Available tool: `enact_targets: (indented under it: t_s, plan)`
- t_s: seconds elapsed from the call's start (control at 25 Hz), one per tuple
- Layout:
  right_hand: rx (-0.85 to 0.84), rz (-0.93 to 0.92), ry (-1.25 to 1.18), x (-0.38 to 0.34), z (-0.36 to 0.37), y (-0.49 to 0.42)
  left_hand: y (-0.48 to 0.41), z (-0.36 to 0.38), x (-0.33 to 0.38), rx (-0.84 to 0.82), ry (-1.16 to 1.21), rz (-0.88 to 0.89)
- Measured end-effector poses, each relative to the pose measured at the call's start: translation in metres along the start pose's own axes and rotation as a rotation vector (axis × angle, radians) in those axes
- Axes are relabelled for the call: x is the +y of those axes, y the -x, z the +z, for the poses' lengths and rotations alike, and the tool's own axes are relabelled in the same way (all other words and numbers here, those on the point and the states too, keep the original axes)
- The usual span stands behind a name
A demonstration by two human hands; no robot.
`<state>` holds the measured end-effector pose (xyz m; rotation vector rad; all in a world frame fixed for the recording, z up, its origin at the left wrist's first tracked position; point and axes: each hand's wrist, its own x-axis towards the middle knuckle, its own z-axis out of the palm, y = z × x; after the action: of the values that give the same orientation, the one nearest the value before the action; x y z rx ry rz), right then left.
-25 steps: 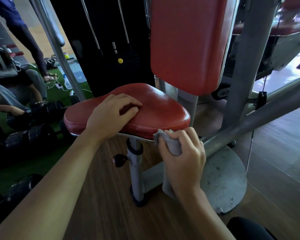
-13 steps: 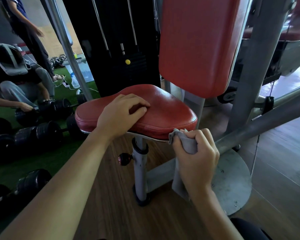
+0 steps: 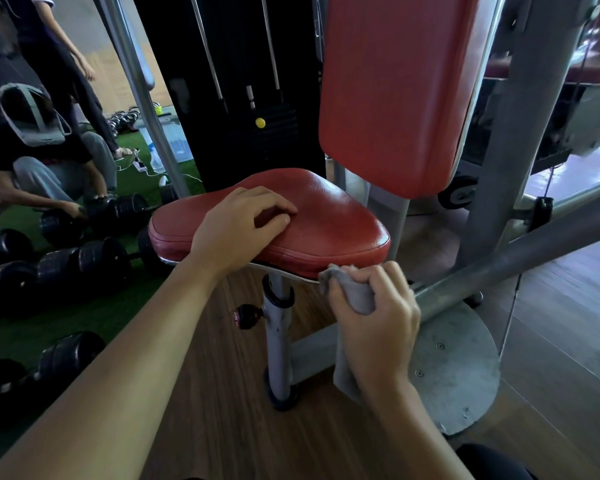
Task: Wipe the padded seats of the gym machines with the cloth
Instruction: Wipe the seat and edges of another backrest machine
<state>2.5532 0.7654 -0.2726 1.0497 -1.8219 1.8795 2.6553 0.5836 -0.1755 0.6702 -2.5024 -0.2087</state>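
Head view. The red padded seat [image 3: 326, 223] is found mounted on a grey seat post [image 3: 278, 341], with the red backrest [image 3: 395, 91] upright behind it.

The left hand [image 3: 236, 230] is laid on the seat top near its front edge. Its fingers are loosely bent with the tips touching the vinyl, and nothing is pinched. This placement is judged to brace the seat, or the body, against the wiping force.

The grey cloth [image 3: 357, 296] is bunched in the right hand [image 3: 374, 313], with fingers and thumb curled tightly round it. Its upper fold is pressed to the seat's front right rim and a loose tail hangs below the wrist. The rim seam is judged to be the part under wiping.

Both forearms are extended forward, and the right wrist is held lower than the left.
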Motion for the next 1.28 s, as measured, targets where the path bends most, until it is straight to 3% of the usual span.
enact_targets:
  t_s: [0.12, 0.32, 0.44, 0.56, 0.76, 0.96, 1.28]
  plan:
    - [0.111, 0.091, -0.024, 0.008, -0.006, -0.012, -0.001, 0.000, 0.000, 0.001, -0.002, -0.001]
    - [-0.205, 0.028, -0.100, -0.018, -0.016, -0.024, -0.001, 0.000, 0.002, 0.014, -0.021, -0.017]
    - [-0.226, -0.009, -0.156, -0.041, -0.026, -0.074, 0.000, -0.002, 0.005, 0.078, -0.059, -0.072]
    - [-0.208, -0.030, -0.032, -0.051, 0.002, -0.128, -0.003, -0.001, 0.009, 0.092, -0.085, -0.155]
    - [-0.745, 0.098, 0.342, -0.009, 0.060, -0.152, -0.009, -0.017, -0.002, -0.003, -0.042, -0.113]
    - [-0.758, 0.008, 0.294, -0.007, 0.057, -0.155, -0.033, -0.063, -0.057, -0.204, -0.116, -0.145]
    - [-0.825, -0.006, 0.393, -0.007, 0.059, -0.163, -0.041, -0.062, -0.104, -0.355, 0.241, -0.012]
